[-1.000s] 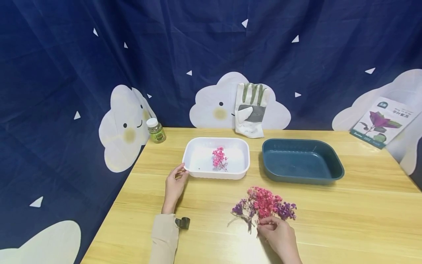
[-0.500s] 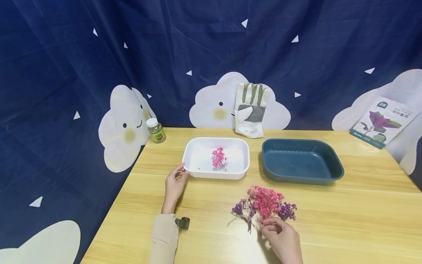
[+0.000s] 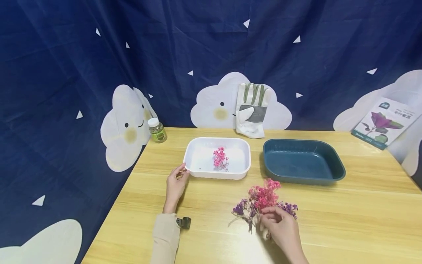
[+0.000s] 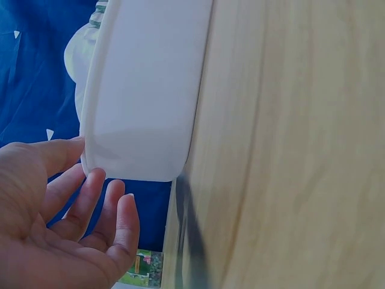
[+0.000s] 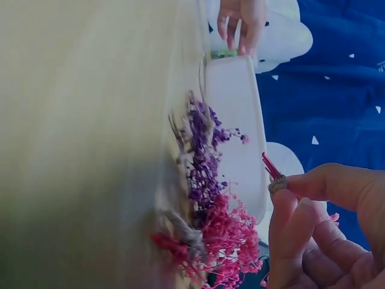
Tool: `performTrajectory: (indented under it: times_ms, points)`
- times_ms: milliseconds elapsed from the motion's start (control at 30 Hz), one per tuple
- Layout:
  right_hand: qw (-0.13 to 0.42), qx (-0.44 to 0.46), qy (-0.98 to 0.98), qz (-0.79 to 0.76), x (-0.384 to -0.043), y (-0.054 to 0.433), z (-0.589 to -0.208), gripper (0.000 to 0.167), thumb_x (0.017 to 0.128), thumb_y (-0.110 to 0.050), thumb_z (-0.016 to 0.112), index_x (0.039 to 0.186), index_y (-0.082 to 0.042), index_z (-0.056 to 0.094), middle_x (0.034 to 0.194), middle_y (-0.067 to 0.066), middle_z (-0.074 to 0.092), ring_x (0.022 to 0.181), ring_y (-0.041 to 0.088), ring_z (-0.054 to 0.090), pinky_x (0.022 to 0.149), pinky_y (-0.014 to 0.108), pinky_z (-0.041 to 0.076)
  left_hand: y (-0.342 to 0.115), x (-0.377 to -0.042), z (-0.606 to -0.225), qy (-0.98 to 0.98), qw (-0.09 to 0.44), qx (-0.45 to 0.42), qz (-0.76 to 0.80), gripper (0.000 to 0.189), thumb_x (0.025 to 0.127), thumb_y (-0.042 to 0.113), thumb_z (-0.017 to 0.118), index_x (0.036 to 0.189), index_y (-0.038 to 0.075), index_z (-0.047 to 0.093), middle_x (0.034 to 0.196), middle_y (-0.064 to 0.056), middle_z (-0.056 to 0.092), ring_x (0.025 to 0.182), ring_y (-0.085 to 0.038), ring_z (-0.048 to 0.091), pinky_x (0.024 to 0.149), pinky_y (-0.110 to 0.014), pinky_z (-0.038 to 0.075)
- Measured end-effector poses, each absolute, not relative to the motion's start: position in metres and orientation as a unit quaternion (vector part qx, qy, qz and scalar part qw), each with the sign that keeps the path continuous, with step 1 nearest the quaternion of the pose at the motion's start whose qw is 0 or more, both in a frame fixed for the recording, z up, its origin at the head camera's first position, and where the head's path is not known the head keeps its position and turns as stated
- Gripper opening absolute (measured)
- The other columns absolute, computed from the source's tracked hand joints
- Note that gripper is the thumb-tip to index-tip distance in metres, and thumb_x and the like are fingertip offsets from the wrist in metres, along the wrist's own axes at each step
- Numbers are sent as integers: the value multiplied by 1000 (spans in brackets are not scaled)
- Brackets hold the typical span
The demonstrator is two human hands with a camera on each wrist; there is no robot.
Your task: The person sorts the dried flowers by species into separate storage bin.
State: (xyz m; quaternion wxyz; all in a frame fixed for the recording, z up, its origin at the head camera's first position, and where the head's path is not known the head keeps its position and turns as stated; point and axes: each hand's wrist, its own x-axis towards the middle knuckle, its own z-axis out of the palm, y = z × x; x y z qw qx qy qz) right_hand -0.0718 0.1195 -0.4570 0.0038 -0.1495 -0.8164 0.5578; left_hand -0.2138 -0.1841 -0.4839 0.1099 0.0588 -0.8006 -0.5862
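By the left hand (image 3: 175, 186), the white tray (image 3: 215, 175) is gripped at its near-left corner. A pink sprig (image 3: 219, 157) is contained inside. In front of the tray's right end, purple flowers (image 3: 240, 208) are laid; farther right, a pink bunch (image 5: 271, 168) is pinched by the right hand (image 3: 281, 226).

Wooden table (image 3: 211, 220) with trays (image 3: 215, 175), flowers (image 3: 242, 208)

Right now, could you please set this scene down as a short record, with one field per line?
left hand: holds the white tray at its near left corner
right hand: pinches a tied pink sprig
inside white tray: another pink sprig
right of white tray: dark teal tray
beside right hand: pink flowers and purple flowers
back of table: lidded jar, glove against the curtain, flower-printed packet
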Motion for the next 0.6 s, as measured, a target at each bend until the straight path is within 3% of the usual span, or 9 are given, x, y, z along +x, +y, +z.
performTrajectory:
  times_ms: [233,600]
  points:
    - [19,-125,-833,538,-94,119,-451,18,80,-6,76,97,-3,71,84,9,74,68,11,68,71,17,55,-184,-214,-485,-800,110,63,-587,39,93,7,63,132,1,58,120,-21,60,112,-32,59,96,-33,55]
    - [30,-92,-838,538,-131,112,-437,19,80,-8,75,99,-5,72,89,13,75,68,8,67,58,20,54,-183,-212,-482,-796,106,64,-593,40,93,7,62,132,0,57,122,-21,59,112,-32,59,97,-35,55]
